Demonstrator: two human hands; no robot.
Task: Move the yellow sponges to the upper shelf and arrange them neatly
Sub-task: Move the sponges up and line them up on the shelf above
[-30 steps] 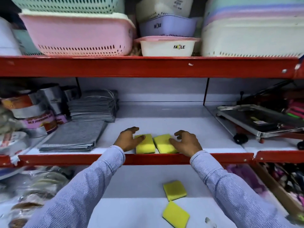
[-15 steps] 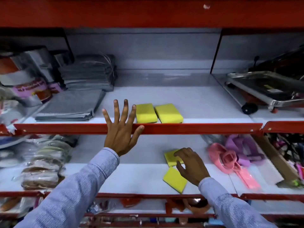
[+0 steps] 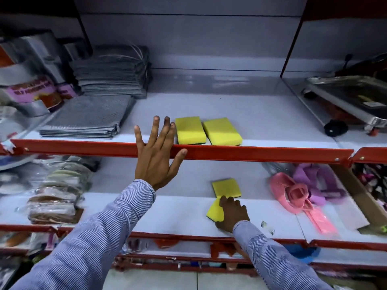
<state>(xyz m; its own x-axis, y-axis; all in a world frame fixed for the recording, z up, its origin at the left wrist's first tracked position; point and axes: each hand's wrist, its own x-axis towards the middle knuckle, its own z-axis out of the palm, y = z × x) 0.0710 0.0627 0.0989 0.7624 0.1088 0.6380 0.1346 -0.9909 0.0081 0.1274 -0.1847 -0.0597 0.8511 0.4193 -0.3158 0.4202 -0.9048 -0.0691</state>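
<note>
Two yellow sponges [image 3: 190, 130] [image 3: 222, 131] lie side by side at the front of the upper shelf [image 3: 261, 154], just behind its red rail. On the lower shelf [image 3: 167, 214] a third yellow sponge [image 3: 226, 186] lies flat. In front of it a fourth yellow sponge [image 3: 214, 211] is tilted up under my right hand [image 3: 233, 214], whose fingers are closed around it. My left hand [image 3: 156, 155] is spread open in front of the upper rail, left of the two sponges, holding nothing.
Grey folded cloths [image 3: 88, 118] and a stack of them [image 3: 113, 78] fill the upper shelf's left. A metal trolley tray [image 3: 345, 97] stands at the right. Pink and purple plastic items [image 3: 297, 191] lie right of the lower sponges; bagged goods [image 3: 54, 197] sit at left.
Both hands left the two sponges on the upper shelf. My right hand dropped to the lower shelf and closed on the nearer sponge, tilting it. My left hand opened and hovers at the rail.
</note>
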